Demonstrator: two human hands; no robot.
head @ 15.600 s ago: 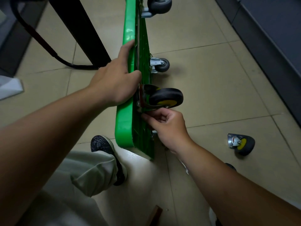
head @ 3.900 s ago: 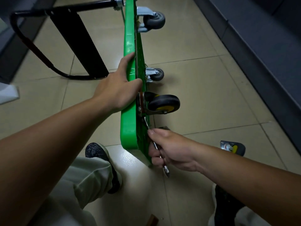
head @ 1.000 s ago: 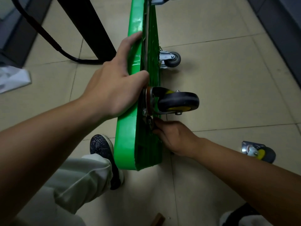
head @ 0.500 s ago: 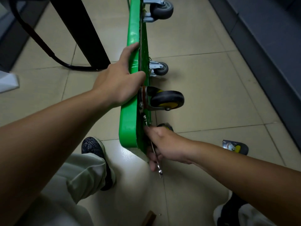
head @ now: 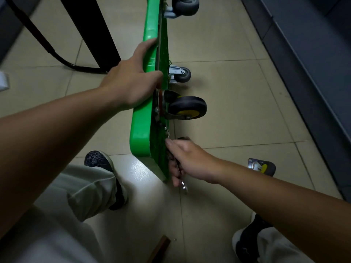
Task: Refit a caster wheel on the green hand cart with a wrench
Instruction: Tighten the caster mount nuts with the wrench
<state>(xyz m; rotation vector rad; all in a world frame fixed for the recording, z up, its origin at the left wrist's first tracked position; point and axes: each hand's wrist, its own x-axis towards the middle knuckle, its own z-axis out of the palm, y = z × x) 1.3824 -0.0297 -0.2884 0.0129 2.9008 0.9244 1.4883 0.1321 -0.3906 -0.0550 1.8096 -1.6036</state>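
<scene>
The green hand cart stands on its edge on the tiled floor. My left hand grips its top edge, fingers curled over the rim. A black caster wheel with a yellow hub sticks out from the underside just below that hand. My right hand grips a thin metal wrench, whose upper end reaches up to the caster's mounting plate. The wrench's lower end pokes out under my fingers. The bolt itself is too small to make out.
A loose caster lies on the floor at the right. Two more casters, a small grey one and a far one, are on the cart. The black folded handle lies at left. My shoes flank the cart. A dark wall base runs along the right.
One second ago my right hand was up at the caster plate; it has since swung down along the cart's underside with the wrench. My left hand keeps the same hold.
</scene>
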